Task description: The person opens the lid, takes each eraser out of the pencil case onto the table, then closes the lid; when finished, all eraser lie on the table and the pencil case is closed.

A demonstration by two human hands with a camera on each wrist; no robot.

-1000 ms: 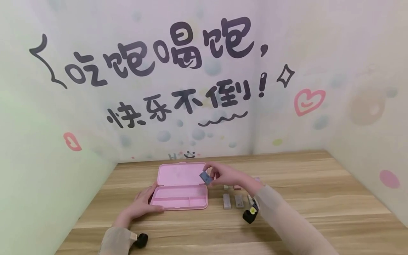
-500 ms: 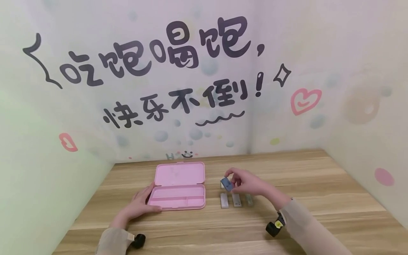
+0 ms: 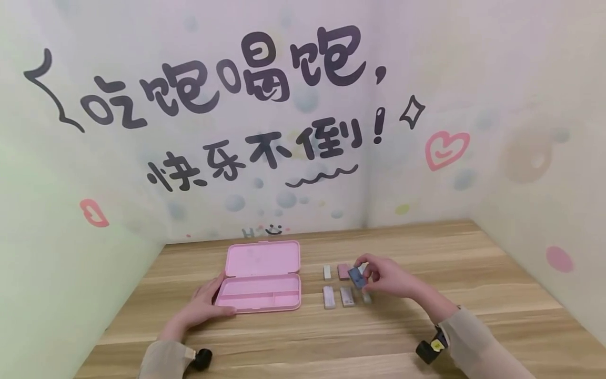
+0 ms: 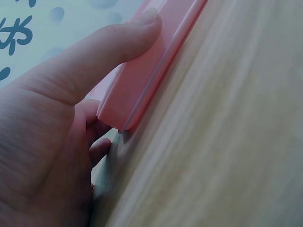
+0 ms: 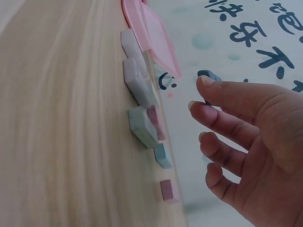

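Note:
My right hand [image 3: 390,277] pinches a blue eraser [image 3: 356,278] between thumb and fingers, above the rows of erasers on the table. In the right wrist view only the tip of that blue eraser [image 5: 208,74] shows past the thumb. A pink pencil case [image 3: 286,309] lies with its lid [image 3: 263,258] folded back, its divided compartments bare. My left hand [image 3: 204,301] grips the case's left end. Seen from the left wrist, the thumb lies over the case's front wall [image 4: 135,90], and the other fingers are partly hidden behind its corner.
Right of the case lie a small white eraser [image 3: 327,272], a pink one [image 3: 343,271], a pale one [image 3: 329,297] and a grey one [image 3: 347,296]. Green [image 5: 143,126], teal [image 5: 163,156] and purple [image 5: 169,190] erasers show in the right wrist view. A printed wall stands behind.
The right hand has carried the blue eraser rightward, from beside the case's lid to over the rows of erasers. The left hand keeps its grip on the case. The head view has shifted slightly.

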